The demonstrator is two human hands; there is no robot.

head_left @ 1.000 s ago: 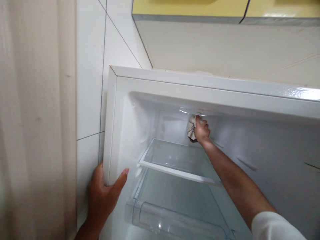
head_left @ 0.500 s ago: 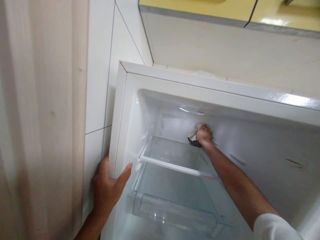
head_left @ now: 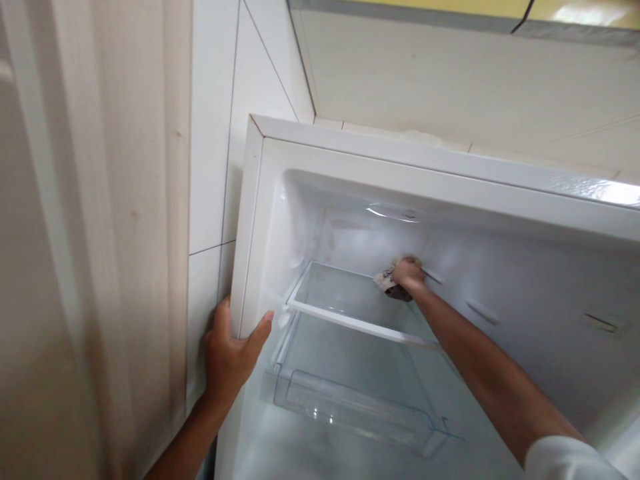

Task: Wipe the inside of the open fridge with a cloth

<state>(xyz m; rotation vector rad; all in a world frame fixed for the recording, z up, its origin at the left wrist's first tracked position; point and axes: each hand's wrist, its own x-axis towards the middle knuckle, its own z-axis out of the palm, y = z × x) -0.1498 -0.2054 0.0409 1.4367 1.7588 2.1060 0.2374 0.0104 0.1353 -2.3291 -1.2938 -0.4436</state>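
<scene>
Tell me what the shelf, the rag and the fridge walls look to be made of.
Shelf: clear glass or plastic, see-through, with a white front trim. Rag in the right hand: soft cloth, crumpled and patterned. Fridge walls: glossy white moulded plastic, by their sheen and rounded corners.

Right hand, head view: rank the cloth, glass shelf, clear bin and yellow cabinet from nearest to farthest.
From the right hand:
1. cloth, gripped in it, at the fridge's back wall.
2. glass shelf, just below-left.
3. clear bin, lower down.
4. yellow cabinet, overhead, outside the fridge.
</scene>
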